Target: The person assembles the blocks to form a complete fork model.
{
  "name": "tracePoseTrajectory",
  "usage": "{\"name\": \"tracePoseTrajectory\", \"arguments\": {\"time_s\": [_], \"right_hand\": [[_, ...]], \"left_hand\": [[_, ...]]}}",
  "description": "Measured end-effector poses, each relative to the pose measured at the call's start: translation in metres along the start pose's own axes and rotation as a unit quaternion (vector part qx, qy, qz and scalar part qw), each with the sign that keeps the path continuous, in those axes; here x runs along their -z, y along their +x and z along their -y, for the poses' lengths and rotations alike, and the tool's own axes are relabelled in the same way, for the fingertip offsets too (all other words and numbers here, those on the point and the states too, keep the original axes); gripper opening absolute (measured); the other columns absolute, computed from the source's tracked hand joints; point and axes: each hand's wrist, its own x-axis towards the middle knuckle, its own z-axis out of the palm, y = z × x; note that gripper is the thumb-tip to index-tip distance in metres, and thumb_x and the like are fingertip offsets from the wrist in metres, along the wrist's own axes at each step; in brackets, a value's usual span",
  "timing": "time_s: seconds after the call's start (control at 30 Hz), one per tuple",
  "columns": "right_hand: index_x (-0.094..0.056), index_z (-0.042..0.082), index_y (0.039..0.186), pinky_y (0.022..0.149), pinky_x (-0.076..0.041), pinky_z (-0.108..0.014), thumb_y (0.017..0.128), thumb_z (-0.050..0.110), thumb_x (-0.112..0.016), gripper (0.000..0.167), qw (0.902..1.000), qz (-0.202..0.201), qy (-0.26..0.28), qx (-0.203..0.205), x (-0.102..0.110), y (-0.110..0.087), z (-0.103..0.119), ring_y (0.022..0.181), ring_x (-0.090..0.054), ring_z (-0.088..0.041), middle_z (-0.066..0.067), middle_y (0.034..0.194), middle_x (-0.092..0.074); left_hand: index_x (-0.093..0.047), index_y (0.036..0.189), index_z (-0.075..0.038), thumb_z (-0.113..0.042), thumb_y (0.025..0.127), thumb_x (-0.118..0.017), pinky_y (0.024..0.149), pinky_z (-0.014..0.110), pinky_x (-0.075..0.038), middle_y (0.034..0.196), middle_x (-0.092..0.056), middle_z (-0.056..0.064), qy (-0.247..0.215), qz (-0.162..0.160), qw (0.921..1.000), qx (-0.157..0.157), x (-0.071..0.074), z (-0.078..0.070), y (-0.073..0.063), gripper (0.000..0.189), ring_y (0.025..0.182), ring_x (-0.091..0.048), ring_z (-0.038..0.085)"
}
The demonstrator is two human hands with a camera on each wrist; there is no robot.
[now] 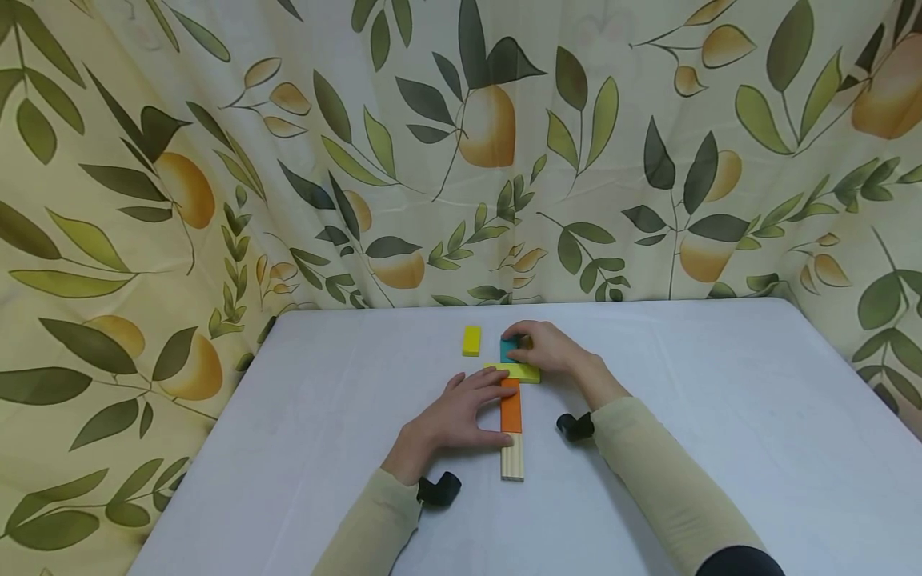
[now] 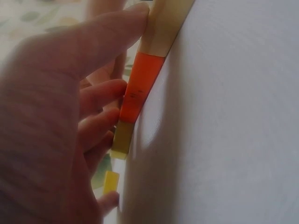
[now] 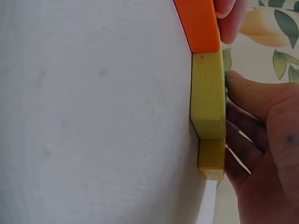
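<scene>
A row of wooden blocks lies on the white table: a plain wood block (image 1: 512,464) nearest, then an orange block (image 1: 511,412) and a yellow-green block (image 1: 529,373) set crosswise. Beyond the crosswise one is a blue block (image 1: 507,353), partly covered by my right hand (image 1: 555,349), whose thumb and forefinger pinch it. A darker yellow block (image 3: 211,154) shows beside the yellow-green one in the right wrist view. My left hand (image 1: 461,414) rests along the row's left side, thumb touching the plain block and extended fingers reaching the orange and yellow-green blocks.
A separate yellow block (image 1: 471,341) stands left of the row, near the table's back edge. The white tabletop (image 1: 346,384) stretches to both sides. Behind it hangs a curtain (image 1: 446,232) with a fruit and leaf pattern.
</scene>
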Motion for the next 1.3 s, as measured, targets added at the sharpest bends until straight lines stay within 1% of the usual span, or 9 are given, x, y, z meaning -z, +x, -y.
{"name": "tracePoseTrajectory", "arguments": {"time_s": [0.4,0.8,1.0,1.3], "right_hand": [[-0.068,0.006,0.125,0.111,-0.037,-0.053,0.095,0.016,-0.071,0.031,0.9999,0.001,-0.004,0.011,0.0008,-0.0023,0.0006,0.119,-0.056,-0.032,-0.013,0.129,-0.064],[-0.069,0.007,0.125,0.110,-0.038,-0.053,0.095,0.016,-0.071,0.031,0.9999,0.000,-0.005,0.014,0.0017,-0.0041,0.0002,0.119,-0.055,-0.032,-0.012,0.131,-0.063],[-0.069,0.008,0.124,0.111,-0.037,-0.053,0.095,0.018,-0.071,0.030,0.9998,-0.001,-0.006,0.017,0.0032,-0.0045,-0.0011,0.121,-0.054,-0.032,-0.011,0.132,-0.063],[-0.069,0.009,0.125,0.113,-0.033,-0.055,0.095,0.021,-0.072,0.032,0.9998,-0.008,-0.008,0.016,0.0056,-0.0067,-0.0029,0.127,-0.051,-0.035,-0.013,0.136,-0.060]], "left_hand": [[-0.047,0.153,-0.028,-0.062,0.087,-0.068,0.120,0.056,-0.010,0.164,-0.028,-0.007,0.000,0.001,1.0000,-0.001,-0.0014,0.0000,0.0014,0.077,0.152,-0.016,0.015],[-0.049,0.152,-0.027,-0.059,0.090,-0.065,0.120,0.057,-0.011,0.163,-0.031,-0.006,0.008,0.001,1.0000,-0.002,-0.0003,-0.0014,0.0027,0.071,0.151,-0.018,0.015],[-0.048,0.152,-0.025,-0.057,0.092,-0.064,0.119,0.057,-0.012,0.163,-0.032,-0.004,0.007,0.000,1.0000,-0.007,0.0018,-0.0020,0.0017,0.070,0.151,-0.018,0.016],[-0.045,0.154,-0.028,-0.058,0.093,-0.061,0.120,0.055,-0.011,0.163,-0.030,-0.007,0.003,-0.006,1.0000,-0.001,0.0029,-0.0023,0.0021,0.070,0.152,-0.016,0.014]]}}
